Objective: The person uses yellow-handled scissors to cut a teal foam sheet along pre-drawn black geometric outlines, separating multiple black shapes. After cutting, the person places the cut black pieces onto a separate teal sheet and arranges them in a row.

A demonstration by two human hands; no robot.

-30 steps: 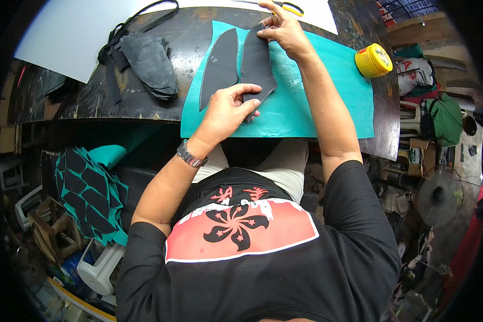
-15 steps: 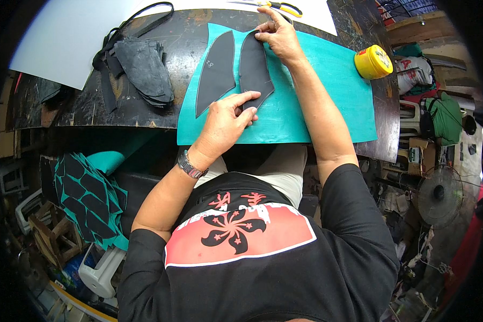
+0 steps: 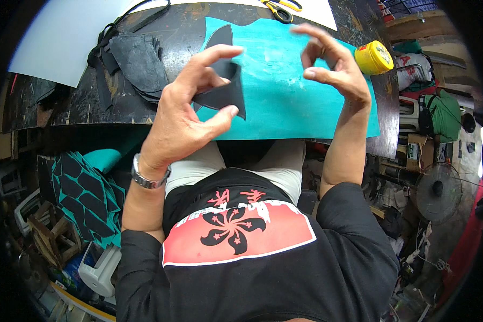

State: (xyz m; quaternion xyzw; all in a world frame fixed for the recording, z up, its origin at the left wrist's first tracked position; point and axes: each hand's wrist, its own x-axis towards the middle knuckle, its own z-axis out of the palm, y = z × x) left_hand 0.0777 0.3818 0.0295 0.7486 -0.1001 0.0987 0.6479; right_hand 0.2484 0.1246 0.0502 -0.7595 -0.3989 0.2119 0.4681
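My left hand (image 3: 185, 104) is up off the table with a curled black cut-out piece (image 3: 232, 95) between its fingers and thumb. Behind it, partly hidden by that hand, another black cut-out piece (image 3: 221, 36) lies on the teal sheet (image 3: 284, 107). My right hand (image 3: 333, 67) hovers over the sheet's right part, thumb and fingers apart, holding nothing. Pale smears mark the bare teal surface between the hands. Close beyond my right hand, a yellow tub (image 3: 373, 58) stands by the sheet's right edge.
Left of the sheet, a stack of dark pieces (image 3: 137, 67) lies with a black strap (image 3: 103, 40) on the dark table (image 3: 75, 110). Yellow-and-black scissors (image 3: 278, 11) rest at the far edge. Lower left hang black pieces with teal borders (image 3: 83, 196); a fan (image 3: 439, 190) stands right.
One black piece has left the teal sheet and is now curled in my left hand, which has risen. My right hand has let go of it and moved right, opening.
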